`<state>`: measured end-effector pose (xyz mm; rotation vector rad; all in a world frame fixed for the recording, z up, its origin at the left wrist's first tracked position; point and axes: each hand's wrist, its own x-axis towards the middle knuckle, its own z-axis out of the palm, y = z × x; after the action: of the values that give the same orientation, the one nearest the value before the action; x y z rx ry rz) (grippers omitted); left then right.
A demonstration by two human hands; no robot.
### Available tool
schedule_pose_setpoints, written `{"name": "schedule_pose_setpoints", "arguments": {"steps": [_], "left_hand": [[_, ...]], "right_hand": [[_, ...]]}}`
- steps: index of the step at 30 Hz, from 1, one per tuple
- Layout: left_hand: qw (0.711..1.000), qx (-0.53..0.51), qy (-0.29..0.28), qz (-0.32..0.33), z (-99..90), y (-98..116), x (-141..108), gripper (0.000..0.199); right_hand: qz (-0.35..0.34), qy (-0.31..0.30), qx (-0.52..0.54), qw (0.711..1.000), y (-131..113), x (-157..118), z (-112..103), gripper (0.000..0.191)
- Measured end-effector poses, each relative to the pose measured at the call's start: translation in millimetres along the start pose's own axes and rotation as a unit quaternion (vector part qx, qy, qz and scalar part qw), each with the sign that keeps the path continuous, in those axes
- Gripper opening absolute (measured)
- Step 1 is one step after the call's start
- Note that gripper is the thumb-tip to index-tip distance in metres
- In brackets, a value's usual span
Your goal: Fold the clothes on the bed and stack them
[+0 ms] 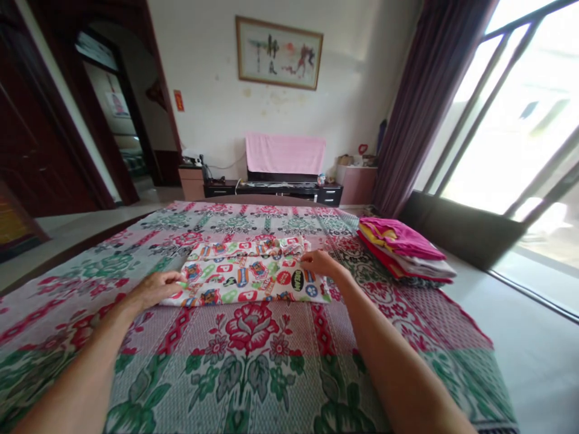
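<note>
A white cloth garment (pixel 253 277) with a colourful cartoon print lies folded in a wide strip on the flowered bedspread (pixel 251 361). Its far part is turned over and a little rumpled; which piece of clothing it is, I cannot make out. At its left end, my left hand (pixel 156 288) has thumb and fingers closed on the edge. My right hand (pixel 320 264) pinches the cloth near the upper right corner, its fingers curled inward. To the right, a stack of folded clothes (pixel 402 250) rests on the bedspread, with pink, yellow, red and white layers.
A pale surface (pixel 511 301) extends right of the bedspread, below a large window (pixel 520 120) with a purple curtain (pixel 434 102). Beyond the far edge stands a low black cabinet (pixel 275 191), with a pink cloth (pixel 284 154) draped above it. A doorway (pixel 117 114) opens at left.
</note>
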<state>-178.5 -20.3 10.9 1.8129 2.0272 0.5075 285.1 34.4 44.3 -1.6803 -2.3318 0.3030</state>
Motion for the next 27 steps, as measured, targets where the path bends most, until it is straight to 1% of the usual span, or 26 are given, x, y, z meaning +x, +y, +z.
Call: {"name": "schedule_pose_setpoints", "arguments": {"steps": [7, 10, 14, 17, 21, 24, 27], "left_hand": [[1.000, -0.007, -0.010, 0.020, 3.7, -5, 3, 0.041], [1.000, -0.011, -0.012, 0.025, 4.6, -7, 4, 0.039], [0.999, -0.023, -0.016, 0.029, 3.8, -5, 2, 0.035], [0.998, -0.038, -0.018, 0.037, 2.6, -3, 0, 0.034], [0.999, -0.037, -0.015, 0.026, 2.7, -2, -1, 0.033], [0.999, -0.036, -0.015, 0.024, 3.6, -3, 0, 0.032], [0.998, -0.042, -0.020, 0.030, 3.9, -5, 2, 0.030]], "right_hand": [[0.070, 0.027, -0.030, 0.997, -13, 3, 7, 0.035], [0.059, 0.021, -0.032, 0.998, -13, 5, 9, 0.032], [0.022, 0.017, -0.035, 0.999, -11, 9, 13, 0.023], [-0.001, 0.037, -0.049, 0.998, -14, 10, 17, 0.025], [0.011, 0.065, -0.059, 0.996, -21, 9, 24, 0.032], [0.023, 0.065, -0.071, 0.995, -24, 10, 27, 0.030], [0.018, 0.053, -0.090, 0.994, -26, 10, 27, 0.027]]}}
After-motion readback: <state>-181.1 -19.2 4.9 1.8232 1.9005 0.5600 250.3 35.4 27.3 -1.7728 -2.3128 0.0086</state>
